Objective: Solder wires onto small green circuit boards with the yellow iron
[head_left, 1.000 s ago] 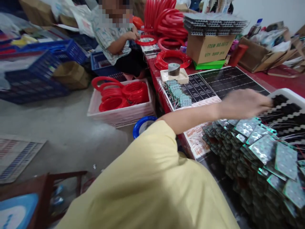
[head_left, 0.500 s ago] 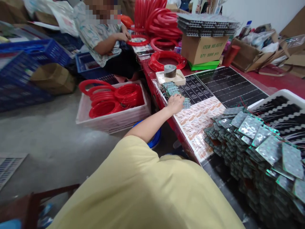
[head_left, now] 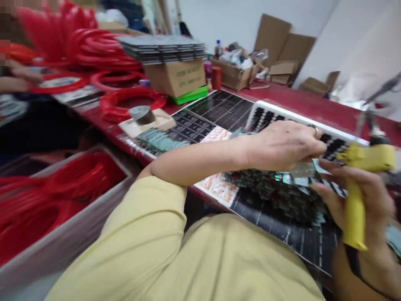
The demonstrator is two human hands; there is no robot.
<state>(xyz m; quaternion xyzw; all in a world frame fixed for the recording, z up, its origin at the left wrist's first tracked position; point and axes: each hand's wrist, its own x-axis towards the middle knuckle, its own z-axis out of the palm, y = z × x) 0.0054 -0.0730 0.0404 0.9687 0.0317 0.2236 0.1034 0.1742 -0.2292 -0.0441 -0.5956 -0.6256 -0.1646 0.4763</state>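
Observation:
My left hand [head_left: 285, 144] reaches across the red table and pinches a small silvery circuit board [head_left: 302, 170] over the pile of green circuit boards [head_left: 275, 194]. My right hand [head_left: 360, 200] is wrapped around the handle of a yellow glue gun [head_left: 360, 184], whose body points left toward the board. The two hands are close together above the pile. A ring shows on a finger of my left hand. Behind the hands lies a white tray [head_left: 297, 115] with rows of black parts.
A dark panel sheet [head_left: 222, 106] covers the table. A tape roll on a cream tray [head_left: 142, 117], a row of small green boards [head_left: 159, 140], red rings [head_left: 131, 98], a cardboard box [head_left: 177, 77] and a white crate of red rings [head_left: 69, 184] lie to the left. Another person's arm [head_left: 15, 81] is far left.
My left hand came back from the row of small boards at the table's left edge to the pile, now holding a board. My right hand with the glue gun entered view. The camera swung right.

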